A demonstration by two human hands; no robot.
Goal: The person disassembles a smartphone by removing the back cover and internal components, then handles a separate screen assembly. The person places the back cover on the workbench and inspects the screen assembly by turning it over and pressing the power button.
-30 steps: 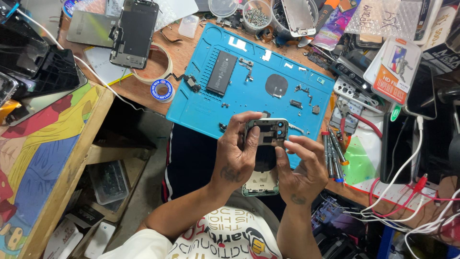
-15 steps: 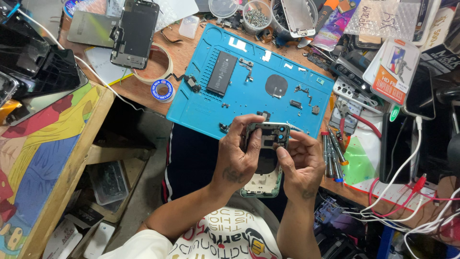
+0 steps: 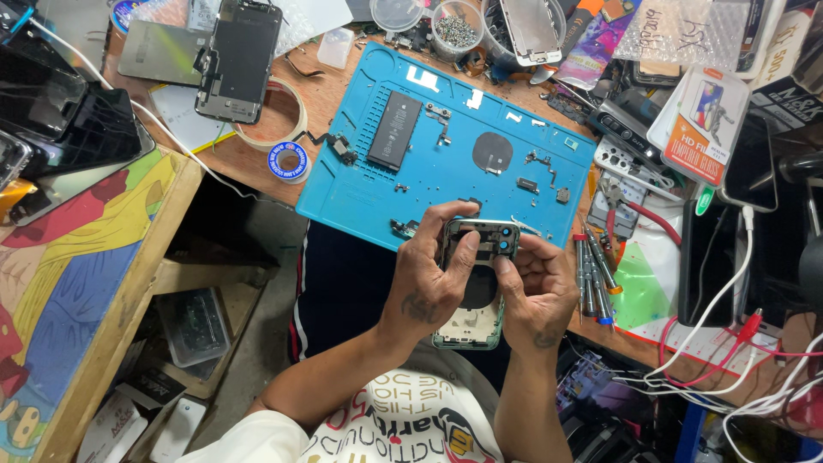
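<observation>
left hand (image 3: pixel 433 287) | right hand (image 3: pixel 536 291) | fingers still clamped on phone frame (image 3: pixel 478 257) | unchanged

The left hand (image 3: pixel 433 279) now lies closer over the opened green phone housing (image 3: pixel 473 283), thumb pressing its top edge.

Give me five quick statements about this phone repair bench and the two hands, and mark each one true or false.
1. Both hands hold the opened phone housing above the near edge of the blue work mat. True.
2. The left hand is empty and rests on the mat. False: it grips the housing's left side.
3. A black battery lies on the mat. True.
4. The row of screwdrivers lies left of the hands. False: it lies right of the right hand.
5. A roll of tape sits on the wooden table, left of the mat. True.
</observation>
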